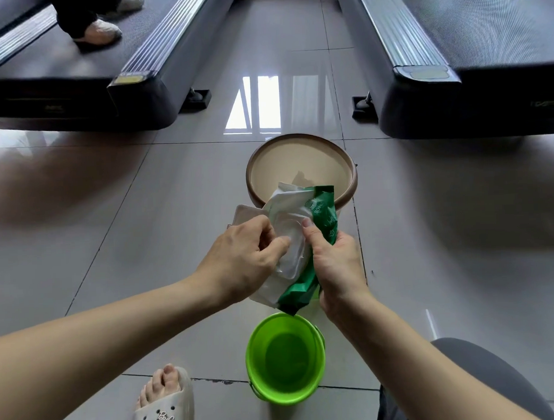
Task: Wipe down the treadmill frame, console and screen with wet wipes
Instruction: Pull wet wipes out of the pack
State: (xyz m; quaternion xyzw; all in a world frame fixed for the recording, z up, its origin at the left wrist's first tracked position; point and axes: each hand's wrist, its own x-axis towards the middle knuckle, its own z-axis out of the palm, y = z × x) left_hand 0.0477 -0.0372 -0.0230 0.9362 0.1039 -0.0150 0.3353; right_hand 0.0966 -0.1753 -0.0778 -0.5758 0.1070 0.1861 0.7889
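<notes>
A green and white pack of wet wipes [305, 240] is held over the floor, in front of me. My right hand [337, 264] grips its green side, thumb on the white lid area. My left hand [243, 258] pinches at the pack's opening, where the white flip lid [246, 214] stands open to the left. Whether a wipe is between the fingers cannot be told. Two treadmills lie ahead: the rear end of one [114, 89] at upper left and of another [472, 86] at upper right.
A beige round bin [298, 149] stands on the tiled floor just beyond the pack. A bright green bucket [286, 388] sits below my hands. My sandalled foot [164, 399] is at lower left. Another person's feet [98, 32] stand on the left treadmill.
</notes>
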